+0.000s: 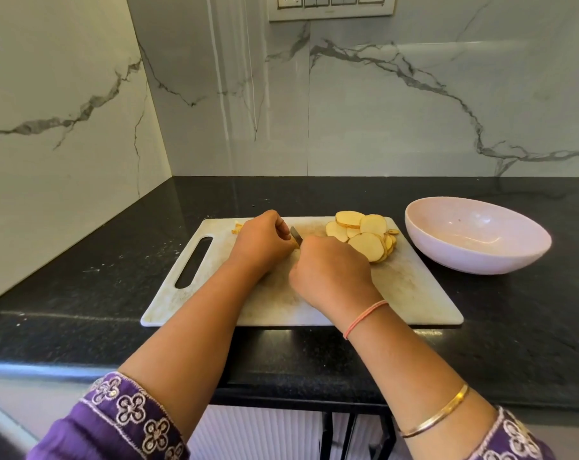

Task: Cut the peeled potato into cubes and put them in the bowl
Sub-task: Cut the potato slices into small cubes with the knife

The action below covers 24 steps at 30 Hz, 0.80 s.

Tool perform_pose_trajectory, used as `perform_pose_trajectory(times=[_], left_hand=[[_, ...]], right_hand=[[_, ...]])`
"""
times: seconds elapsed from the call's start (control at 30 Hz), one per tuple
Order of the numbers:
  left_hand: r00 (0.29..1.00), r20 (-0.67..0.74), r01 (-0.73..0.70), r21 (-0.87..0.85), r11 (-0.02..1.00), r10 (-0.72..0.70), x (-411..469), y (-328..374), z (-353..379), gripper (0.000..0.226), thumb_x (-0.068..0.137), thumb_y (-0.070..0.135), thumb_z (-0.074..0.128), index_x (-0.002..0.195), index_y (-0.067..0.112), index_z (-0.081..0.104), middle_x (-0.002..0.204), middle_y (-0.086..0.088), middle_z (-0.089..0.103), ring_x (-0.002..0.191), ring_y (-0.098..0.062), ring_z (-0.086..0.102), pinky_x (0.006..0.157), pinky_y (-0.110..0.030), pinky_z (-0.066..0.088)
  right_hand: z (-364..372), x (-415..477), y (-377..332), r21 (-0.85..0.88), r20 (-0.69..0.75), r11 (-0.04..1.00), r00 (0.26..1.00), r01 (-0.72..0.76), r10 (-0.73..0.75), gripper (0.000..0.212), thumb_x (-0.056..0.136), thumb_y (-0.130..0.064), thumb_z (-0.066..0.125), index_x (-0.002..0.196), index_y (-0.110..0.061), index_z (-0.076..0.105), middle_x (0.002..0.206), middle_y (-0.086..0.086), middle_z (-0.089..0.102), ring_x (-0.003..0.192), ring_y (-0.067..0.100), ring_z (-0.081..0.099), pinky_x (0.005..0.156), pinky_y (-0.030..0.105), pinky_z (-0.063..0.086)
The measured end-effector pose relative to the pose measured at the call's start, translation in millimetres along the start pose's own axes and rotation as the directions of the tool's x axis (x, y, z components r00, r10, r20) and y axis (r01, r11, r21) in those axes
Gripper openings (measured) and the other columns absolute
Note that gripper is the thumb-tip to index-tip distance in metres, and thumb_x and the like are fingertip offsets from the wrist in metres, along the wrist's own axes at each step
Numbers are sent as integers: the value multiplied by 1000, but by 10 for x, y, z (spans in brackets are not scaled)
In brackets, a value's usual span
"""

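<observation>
A white cutting board (414, 293) lies on the black counter. Several round potato slices (364, 235) are piled at the board's far right. My left hand (260, 242) curls its fingers round a small potato piece (294, 244) near the board's middle. My right hand (331, 273) grips a knife, whose blade (296, 234) shows between the two hands, over that piece; the handle is hidden in the fist. A few cut bits (236, 228) lie behind my left hand. A pale pink bowl (474, 257) stands right of the board with nothing visible in it.
Marble walls close the counter at the back and the left, forming a corner. The board's handle slot (193, 262) is at its left end. The counter's front edge (281, 393) runs under my forearms. A switch panel (331, 6) is high on the back wall.
</observation>
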<state>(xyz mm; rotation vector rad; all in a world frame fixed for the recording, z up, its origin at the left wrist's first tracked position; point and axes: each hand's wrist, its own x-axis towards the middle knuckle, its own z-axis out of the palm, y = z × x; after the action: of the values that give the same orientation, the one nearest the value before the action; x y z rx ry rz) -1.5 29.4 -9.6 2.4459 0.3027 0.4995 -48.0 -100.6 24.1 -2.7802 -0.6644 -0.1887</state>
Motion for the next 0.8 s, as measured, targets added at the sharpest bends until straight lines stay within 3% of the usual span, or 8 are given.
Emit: perform_pose_trajectory(times=[0.33, 0.5, 0.57, 0.67, 0.8], left_hand=[[1000, -6, 3, 18, 1000, -3, 35, -34, 3, 17, 82, 17, 69, 83, 20, 52, 89, 2, 65, 77, -11, 54, 55, -16, 36], [1000, -18, 16, 14, 1000, -16, 43, -45, 7, 18, 82, 20, 70, 86, 20, 52, 90, 4, 65, 80, -10, 55, 56, -16, 36], [1000, -15, 15, 1, 1000, -15, 26, -46, 25, 17, 83, 18, 69, 88, 19, 52, 92, 3, 65, 82, -10, 56, 58, -16, 38], [1000, 1, -2, -39, 999, 2, -2, -58, 25, 18, 86, 12, 65, 93, 20, 51, 97, 3, 66, 89, -11, 60, 65, -16, 41], [999, 43, -20, -45, 999, 21, -1, -30, 6, 22, 88, 7, 58, 103, 21, 50, 104, 6, 64, 93, -12, 60, 69, -16, 42]], right_hand=[[119, -208, -63, -60, -35, 997, 998, 47, -49, 23, 96, -15, 43, 114, -11, 55, 104, 7, 61, 95, 27, 60, 64, 30, 38], [203, -385, -30, -131, -95, 987, 990, 96, -109, 35, 95, -11, 42, 129, -4, 47, 90, 5, 63, 74, 25, 58, 45, 26, 26], [132, -436, -8, -105, -85, 989, 989, 108, -117, 24, 95, -13, 44, 115, -9, 55, 76, 1, 50, 68, 23, 46, 45, 26, 25], [-6, -474, 70, -32, -79, 996, 993, 80, -82, 15, 94, -21, 45, 100, -15, 58, 66, -2, 38, 69, 20, 45, 51, 28, 31], [-99, -436, 213, 56, -144, 998, 989, 17, -9, 24, 94, -28, 44, 109, -19, 59, 68, -4, 41, 68, 19, 45, 48, 26, 28]])
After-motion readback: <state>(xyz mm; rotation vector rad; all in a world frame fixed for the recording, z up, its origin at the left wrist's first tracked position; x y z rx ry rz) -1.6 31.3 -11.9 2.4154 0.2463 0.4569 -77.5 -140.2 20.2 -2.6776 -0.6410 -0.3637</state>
